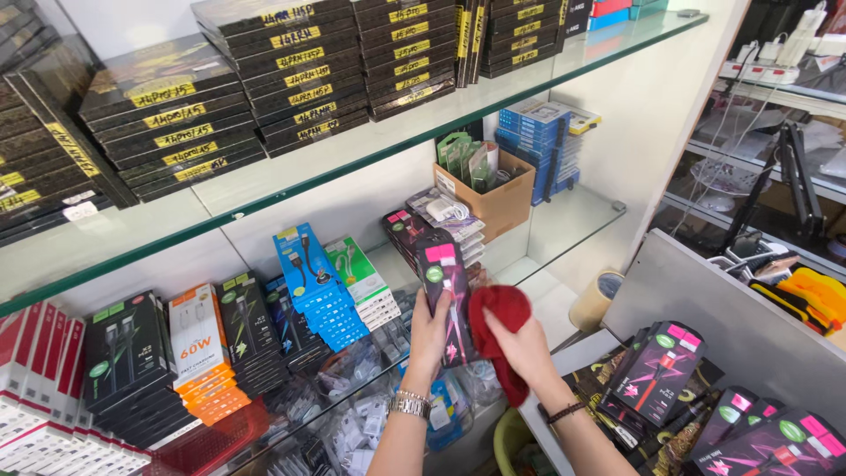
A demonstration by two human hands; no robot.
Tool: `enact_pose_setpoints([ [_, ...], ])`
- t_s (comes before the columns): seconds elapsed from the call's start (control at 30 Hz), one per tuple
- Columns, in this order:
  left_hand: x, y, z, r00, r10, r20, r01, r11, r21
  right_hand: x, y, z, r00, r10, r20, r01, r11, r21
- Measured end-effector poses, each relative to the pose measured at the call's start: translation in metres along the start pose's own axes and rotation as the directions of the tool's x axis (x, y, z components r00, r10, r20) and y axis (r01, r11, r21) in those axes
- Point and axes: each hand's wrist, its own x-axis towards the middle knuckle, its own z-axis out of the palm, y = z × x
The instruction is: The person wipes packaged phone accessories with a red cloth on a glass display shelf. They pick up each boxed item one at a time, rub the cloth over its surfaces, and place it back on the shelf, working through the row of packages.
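Note:
My left hand (427, 339) holds a long black cable package (448, 291) with pink and green marks, upright in front of the glass shelves. My right hand (522, 348) grips a red cloth (498, 313) and presses it against the right side of that package. A silver watch sits on my left wrist and a dark bead bracelet on my right wrist.
Rows of boxed cables, blue (313, 282), orange (198, 339) and black, stand on the middle glass shelf (564, 220). Flat black boxes (308, 70) are stacked on the top shelf. A cardboard box (493, 189) sits further back. More black-pink packages (661, 370) lie on the grey counter at right, near a tape roll (595, 300).

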Motion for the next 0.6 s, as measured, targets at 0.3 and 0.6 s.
enact_pose_setpoints([
  [0.3,-0.049,-0.003,-0.006,0.961,0.261,0.088,-0.27,0.834,0.482,0.067,-0.032,0.019,0.882,0.302,0.362,-0.457,0.737,0.498],
  [0.6,-0.015,0.027,-0.002,0.973,0.148,-0.178,-0.104,0.966,0.238,0.016,0.014,0.058,0.989,0.142,0.038,-0.145,0.901,0.41],
])
